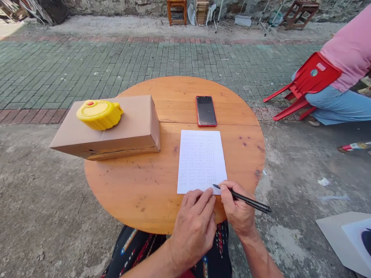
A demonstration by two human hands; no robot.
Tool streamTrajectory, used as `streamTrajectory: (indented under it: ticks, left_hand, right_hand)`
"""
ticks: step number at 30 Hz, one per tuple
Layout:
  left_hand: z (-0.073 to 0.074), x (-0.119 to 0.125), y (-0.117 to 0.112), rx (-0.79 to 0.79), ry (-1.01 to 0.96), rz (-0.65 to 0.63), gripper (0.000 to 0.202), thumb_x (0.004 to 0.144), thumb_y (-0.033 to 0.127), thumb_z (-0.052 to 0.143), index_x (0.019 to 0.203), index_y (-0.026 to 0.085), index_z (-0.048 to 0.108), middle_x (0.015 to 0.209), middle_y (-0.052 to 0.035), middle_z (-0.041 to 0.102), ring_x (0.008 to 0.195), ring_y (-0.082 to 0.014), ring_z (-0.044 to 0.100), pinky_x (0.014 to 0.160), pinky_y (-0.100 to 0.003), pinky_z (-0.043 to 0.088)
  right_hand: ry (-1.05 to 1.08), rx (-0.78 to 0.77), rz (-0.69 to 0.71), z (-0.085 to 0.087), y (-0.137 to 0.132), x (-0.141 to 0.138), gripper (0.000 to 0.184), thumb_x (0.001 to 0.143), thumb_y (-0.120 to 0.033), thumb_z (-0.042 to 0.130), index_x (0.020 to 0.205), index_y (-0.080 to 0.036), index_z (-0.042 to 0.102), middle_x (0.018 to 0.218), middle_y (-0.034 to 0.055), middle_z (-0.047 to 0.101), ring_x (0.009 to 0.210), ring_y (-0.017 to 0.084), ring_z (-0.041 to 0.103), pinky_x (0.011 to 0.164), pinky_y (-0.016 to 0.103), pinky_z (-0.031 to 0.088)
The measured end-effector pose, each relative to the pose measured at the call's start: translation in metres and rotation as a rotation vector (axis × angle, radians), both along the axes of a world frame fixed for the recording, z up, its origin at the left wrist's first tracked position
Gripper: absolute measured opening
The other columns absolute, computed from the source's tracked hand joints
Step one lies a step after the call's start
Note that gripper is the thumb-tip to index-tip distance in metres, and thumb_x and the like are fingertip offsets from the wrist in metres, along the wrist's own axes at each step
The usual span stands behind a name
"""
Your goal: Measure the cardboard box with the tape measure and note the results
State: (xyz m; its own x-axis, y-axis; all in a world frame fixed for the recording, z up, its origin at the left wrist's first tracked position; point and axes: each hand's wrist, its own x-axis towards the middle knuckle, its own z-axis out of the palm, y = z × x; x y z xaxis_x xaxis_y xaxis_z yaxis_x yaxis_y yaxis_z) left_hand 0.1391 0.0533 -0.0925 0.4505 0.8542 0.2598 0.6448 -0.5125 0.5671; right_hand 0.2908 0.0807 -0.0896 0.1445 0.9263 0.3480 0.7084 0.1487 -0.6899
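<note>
A white sheet of paper (199,162) covered in rows of small handwritten marks lies on the round wooden table (130,193). My left hand (195,224) rests on its bottom edge, fingers stretched forward and lying flat, holding nothing. Pinched in my right hand (239,210) is a black pen (249,200), its tip at the lower right of the sheet near the last row. Beyond the paper's top edge lies a phone (206,111) with a red case, screen up and dark.
On the table's left stands a cardboard box (130,123), jutting past the edge, with a yellow tape measure (98,114) on top. A person in a pink top (348,50) sits on a red plastic chair (315,77) at the right. Wooden stools (176,11) stand by the far wall.
</note>
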Motion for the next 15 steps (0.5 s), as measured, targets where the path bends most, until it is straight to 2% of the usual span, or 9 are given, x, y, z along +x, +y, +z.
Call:
streamTrajectory:
  ticks: [5, 15]
  left_hand:
    - [0.0013, -0.0004, 0.0004, 0.007, 0.019, -0.017, 0.04, 0.088, 0.008, 0.052, 0.127, 0.011, 0.06, 0.14, -0.0087, 0.059, 0.112, -0.027, 0.05, 0.098, -0.047, 0.051]
    - [0.0022, -0.0003, 0.002, 0.017, 0.034, -0.019, 0.04, 0.087, 0.008, 0.053, 0.127, 0.011, 0.061, 0.138, -0.0091, 0.061, 0.111, -0.0266, 0.051, 0.099, -0.047, 0.05]
  right_hand:
    - [0.074, -0.003, -0.044, -0.001, -0.0031, 0.0002, 0.02, 0.095, -0.025, 0.053, 0.079, -0.019, 0.064, 0.061, -0.0029, 0.065, 0.048, 0.011, 0.058, 0.049, 0.022, 0.046]
    - [0.002, 0.052, -0.044, -0.0013, -0.0001, -0.0017, 0.018, 0.094, -0.021, 0.053, 0.08, -0.019, 0.064, 0.068, -0.0015, 0.069, 0.057, 0.012, 0.064, 0.058, 0.022, 0.051]
